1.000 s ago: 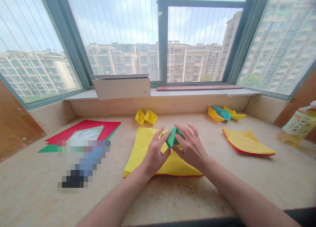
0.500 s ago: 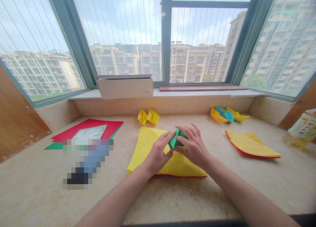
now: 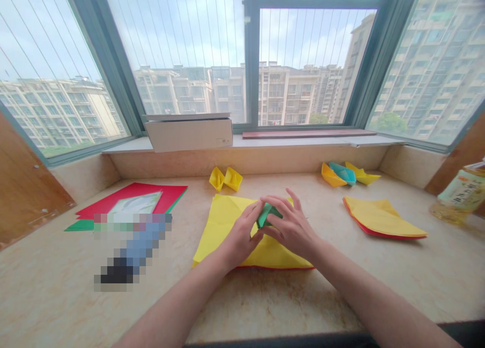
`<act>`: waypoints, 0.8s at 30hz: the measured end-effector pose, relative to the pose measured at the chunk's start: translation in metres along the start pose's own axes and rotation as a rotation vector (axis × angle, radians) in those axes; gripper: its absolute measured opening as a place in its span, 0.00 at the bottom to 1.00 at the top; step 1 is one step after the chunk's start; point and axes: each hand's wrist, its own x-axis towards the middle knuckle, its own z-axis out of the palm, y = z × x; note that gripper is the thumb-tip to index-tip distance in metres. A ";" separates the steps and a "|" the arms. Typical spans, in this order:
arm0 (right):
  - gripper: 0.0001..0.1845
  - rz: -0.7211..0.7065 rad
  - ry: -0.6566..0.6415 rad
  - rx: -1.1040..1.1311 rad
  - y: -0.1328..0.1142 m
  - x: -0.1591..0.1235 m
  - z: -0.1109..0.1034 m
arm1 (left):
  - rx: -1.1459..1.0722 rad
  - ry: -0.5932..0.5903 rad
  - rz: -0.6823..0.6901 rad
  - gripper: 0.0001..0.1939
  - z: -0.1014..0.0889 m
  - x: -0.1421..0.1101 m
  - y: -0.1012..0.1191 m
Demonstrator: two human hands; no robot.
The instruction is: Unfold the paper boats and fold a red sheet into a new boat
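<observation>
A small folded green paper (image 3: 266, 214) is pinched between both hands, above a stack of yellow paper (image 3: 214, 232) with a red sheet showing at its lower edge. My left hand (image 3: 242, 232) grips the green paper from the left, its fingers closed along that side. From the right, my right hand (image 3: 288, 221) presses on it with fingers and thumb, one finger raised. The fingers cover much of the green paper, so its full shape is hidden.
Two yellow folded papers (image 3: 226, 179) stand near the back wall. Orange, blue and yellow paper boats (image 3: 343, 175) sit back right, behind yellow and red sheets (image 3: 382, 217). Red sheets (image 3: 132, 189) lie left, near a blurred blue object (image 3: 146, 242). A bottle (image 3: 462, 191) stands far right.
The right fingers have moved left over the green paper and now cover more of it. Both hands still hold it in nearly the same place. The view has shifted slightly.
</observation>
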 end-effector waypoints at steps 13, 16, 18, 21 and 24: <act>0.07 -0.093 0.061 0.007 0.011 0.000 -0.013 | 0.017 0.050 -0.038 0.32 0.004 -0.001 0.006; 0.04 -0.082 0.126 -0.021 0.009 -0.001 -0.014 | -0.049 0.076 -0.071 0.29 0.002 0.001 0.009; 0.04 -0.064 0.137 -0.022 0.008 0.000 -0.015 | -0.070 0.074 -0.082 0.28 0.001 0.002 0.010; 0.04 -0.088 0.108 0.012 0.006 0.001 -0.016 | -0.050 0.067 -0.088 0.28 0.000 0.002 0.009; 0.06 -0.123 0.073 0.048 0.005 0.003 -0.017 | -0.011 0.057 -0.063 0.29 -0.001 0.002 0.006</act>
